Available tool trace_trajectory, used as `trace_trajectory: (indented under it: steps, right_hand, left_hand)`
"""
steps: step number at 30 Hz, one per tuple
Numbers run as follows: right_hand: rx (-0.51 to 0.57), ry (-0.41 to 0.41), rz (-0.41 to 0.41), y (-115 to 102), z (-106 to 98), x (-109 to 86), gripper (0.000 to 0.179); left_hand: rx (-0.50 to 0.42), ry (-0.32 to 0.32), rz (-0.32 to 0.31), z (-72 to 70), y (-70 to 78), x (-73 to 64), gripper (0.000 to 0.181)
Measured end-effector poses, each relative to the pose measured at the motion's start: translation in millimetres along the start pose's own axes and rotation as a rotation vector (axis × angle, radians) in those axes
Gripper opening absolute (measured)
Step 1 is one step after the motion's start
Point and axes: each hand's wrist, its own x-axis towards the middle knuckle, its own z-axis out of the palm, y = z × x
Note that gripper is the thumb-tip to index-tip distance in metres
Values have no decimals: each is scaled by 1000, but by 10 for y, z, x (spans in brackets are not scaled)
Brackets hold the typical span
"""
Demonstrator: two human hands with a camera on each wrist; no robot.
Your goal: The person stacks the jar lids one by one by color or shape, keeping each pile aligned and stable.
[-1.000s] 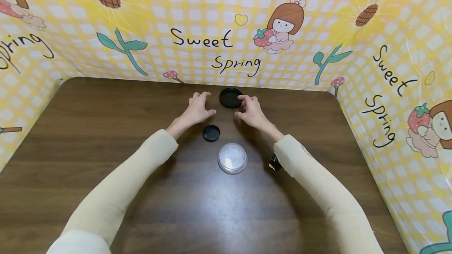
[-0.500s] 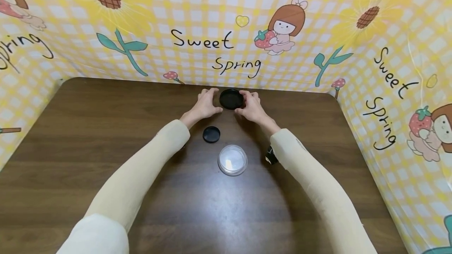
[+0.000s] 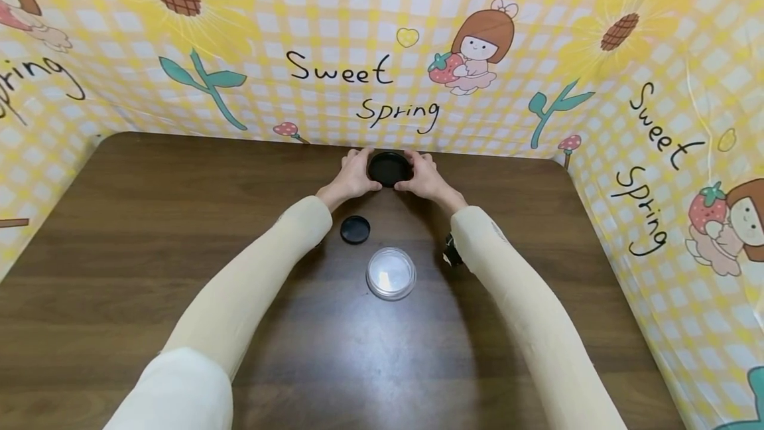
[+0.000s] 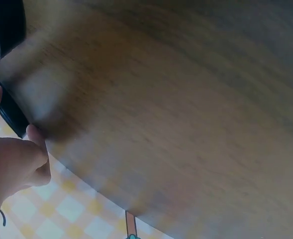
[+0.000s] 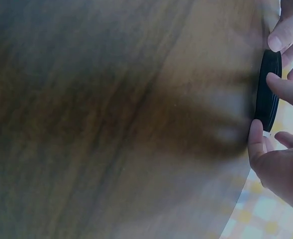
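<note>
At the far edge of the table lies a large round black lid point(image 3: 390, 170), its shallow hollow facing up. My left hand point(image 3: 353, 176) grips its left side and my right hand point(image 3: 422, 176) its right side, thumbs along the near rim. In the right wrist view the black lid point(image 5: 268, 92) shows edge-on, with fingertips of both hands on its rim. In the left wrist view part of the lid point(image 4: 11, 110) appears beside my left hand point(image 4: 17, 162). Nearer to me lie a smaller round black lid point(image 3: 355, 229) and a clear round container point(image 3: 390, 273).
The brown wooden table point(image 3: 149, 231) ends at a yellow checked cloth point(image 3: 334, 95) hung upright behind it, close beyond my fingertips. The cloth continues along the right and left sides. A dark wrist camera point(image 3: 451, 252) sits under my right sleeve.
My left hand has moved right and forward to the large black lid and now grips its left side. My right hand has settled round the right side. The smaller lid and clear container stay put.
</note>
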Motion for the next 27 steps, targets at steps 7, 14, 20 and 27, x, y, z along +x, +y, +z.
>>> trace_trajectory:
  steps: [7,14,20,27]
  right_hand:
    - [-27,-11,26,-33,4,29,78]
    - [-50,0,39,-48,26,32,76]
    - [-35,5,76,-110,47,-16,76]
    - [-56,-10,56,-194,51,-83,76]
  left_hand:
    - [24,6,2,18,30,29,82]
    - [44,4,-38,56,78,49,80]
    - [64,-10,-47,60,97,19,81]
    - [72,-33,-20,-1,70,-58,79]
